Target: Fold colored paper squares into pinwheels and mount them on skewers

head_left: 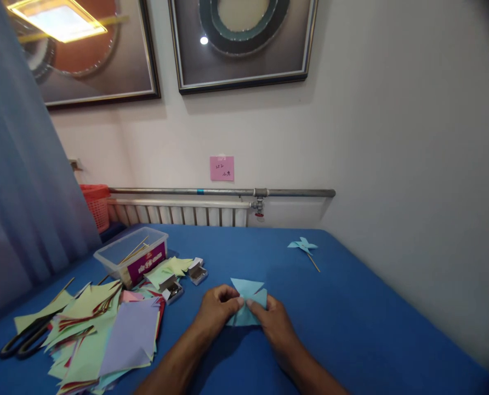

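Note:
A light blue sheet of paper (246,286) with slits cut in from its corners is held up between my two hands over the blue table. My left hand (219,310) pinches its left side, thumb near the middle. On the right side, my right hand (272,321) grips it with the thumb pressed on the front and the fingers behind. Both thumb tips nearly meet at the paper's centre. Beyond my hands to the right lies a light blue paper pinwheel (302,244) on a thin wooden stick (313,262).
Stacks of coloured paper (129,334) and black-handled scissors (26,337) lie at left. Behind them are a clear plastic box (131,255) with sticks and two small boxes (172,291) of small metal pieces. A red basket (97,208) stands near the radiator (178,213).

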A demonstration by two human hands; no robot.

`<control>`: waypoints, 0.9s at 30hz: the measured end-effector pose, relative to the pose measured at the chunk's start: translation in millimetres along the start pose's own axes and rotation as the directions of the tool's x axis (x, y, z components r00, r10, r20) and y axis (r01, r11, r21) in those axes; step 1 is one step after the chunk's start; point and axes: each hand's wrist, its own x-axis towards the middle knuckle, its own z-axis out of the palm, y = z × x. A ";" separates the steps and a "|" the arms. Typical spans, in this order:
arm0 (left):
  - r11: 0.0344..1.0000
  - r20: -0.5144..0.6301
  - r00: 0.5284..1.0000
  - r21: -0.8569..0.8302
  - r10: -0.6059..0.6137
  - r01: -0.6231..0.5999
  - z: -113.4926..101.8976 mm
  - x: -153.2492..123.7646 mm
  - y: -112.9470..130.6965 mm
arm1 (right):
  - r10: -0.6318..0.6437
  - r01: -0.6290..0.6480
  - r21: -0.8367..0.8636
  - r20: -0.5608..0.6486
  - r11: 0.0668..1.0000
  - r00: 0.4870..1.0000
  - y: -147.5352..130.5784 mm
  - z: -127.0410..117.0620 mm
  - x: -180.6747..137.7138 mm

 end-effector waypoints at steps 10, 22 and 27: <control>0.980 0.012 0.993 -0.162 -0.118 0.119 0.6 0.5 -1.8 | 0.032 -0.029 -0.049 0.062 0.998 0.998 -7.6 1.3 -5.4; 0.977 0.019 0.995 -0.187 -0.097 0.099 2.5 0.9 -3.7 | 0.043 -0.040 -0.042 0.076 0.998 0.996 -11.6 2.9 -9.0; 0.968 0.017 0.994 -0.225 -0.112 0.113 2.6 -1.7 -0.4 | 0.049 -0.047 -0.016 0.106 0.999 0.993 -11.4 3.3 -7.8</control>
